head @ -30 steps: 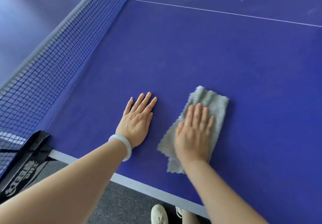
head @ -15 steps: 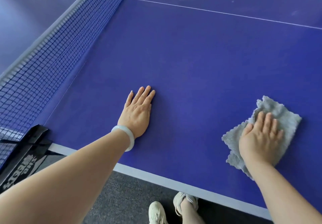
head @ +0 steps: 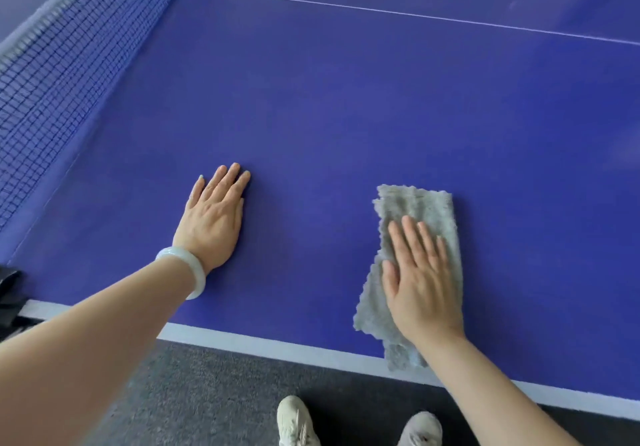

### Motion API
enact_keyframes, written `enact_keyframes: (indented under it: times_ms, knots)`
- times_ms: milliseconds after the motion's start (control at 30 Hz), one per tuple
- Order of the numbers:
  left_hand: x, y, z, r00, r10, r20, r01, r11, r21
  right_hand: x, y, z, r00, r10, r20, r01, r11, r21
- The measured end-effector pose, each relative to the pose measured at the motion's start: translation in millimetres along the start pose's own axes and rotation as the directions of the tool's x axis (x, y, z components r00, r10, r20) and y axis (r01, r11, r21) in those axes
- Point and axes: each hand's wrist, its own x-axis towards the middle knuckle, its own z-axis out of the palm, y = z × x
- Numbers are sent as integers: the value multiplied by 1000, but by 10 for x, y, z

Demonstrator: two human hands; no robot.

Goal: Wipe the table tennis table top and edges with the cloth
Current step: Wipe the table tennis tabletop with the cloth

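Right hand (head: 420, 282) flat, fingers straight, pressing grey cloth (head: 414, 210) onto blue table (head: 346, 116); cloth overlaps white near edge. Left hand (head: 213, 217) flat beside, holding nothing.

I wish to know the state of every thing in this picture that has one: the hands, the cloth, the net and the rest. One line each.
cloth: flat on the table, near end lapping the white edge line.
right hand: flat, fingers straight, pressing the cloth.
left hand: flat, palm on bare table top.
table top: pale smudges at the far side.
net: stretched upright.
bracelet: on the left wrist.
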Motion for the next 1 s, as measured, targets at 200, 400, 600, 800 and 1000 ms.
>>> enact_keyframes:
  times_ms: [200,400,600,800,1000]
  knots:
    - [-142,878,7,999,-15,-39,13,998,-59,85,619,-93,976,216,-36,-217,976,-17]
    - [-185,2649,419,978,208,-24,-209,962,-175,41,651,-63,982,178,-57,-174,982,67]
    - [-189,2698,471,987,160,20,-158,983,-95,-645,1330,-85,993,-114,-25,115,993,24]
    - [-192,2740,460,989,146,23,-144,988,-58,-499,2287,-298,810,578,-101,-580,814,3]
    - [-158,2738,428,987,161,13,-160,984,-75,-503,602,-43,995,65,-74,-61,997,53]
